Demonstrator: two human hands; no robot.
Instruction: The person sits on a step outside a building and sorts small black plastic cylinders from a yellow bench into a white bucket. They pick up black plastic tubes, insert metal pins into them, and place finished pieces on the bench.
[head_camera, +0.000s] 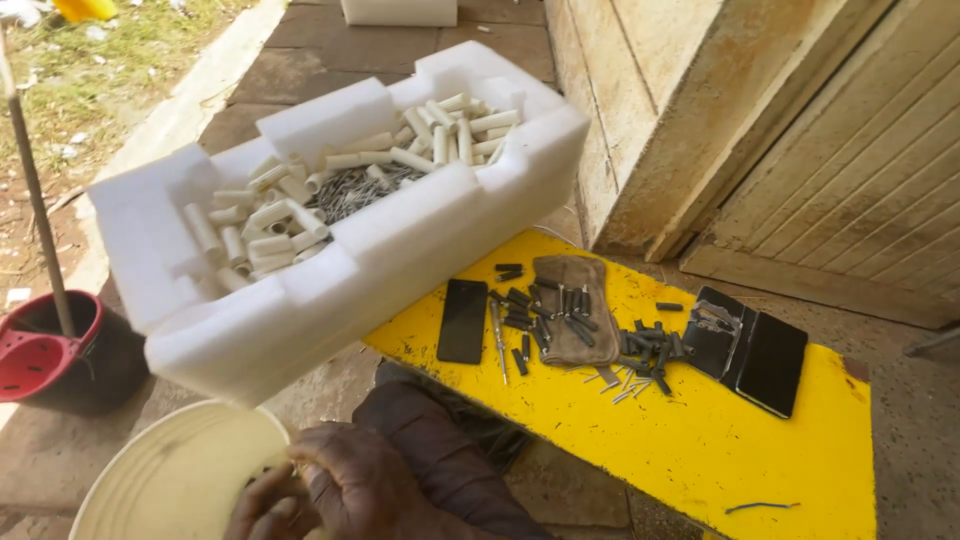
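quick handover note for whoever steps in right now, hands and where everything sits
One hand shows at the bottom edge, fingers curled on the rim of the pale round bucket; which hand it is cannot be told, and the other is out of view.
The white foam box, tilted, fills the upper left, loaded with white plastic tubes around a heap of nails; what supports it is not visible.
The yellow bench carries a black phone, a brown pouch, scattered dark small parts and an open phone case.
A red bucket stands at left.
Nothing visible in the pale bucket yet.
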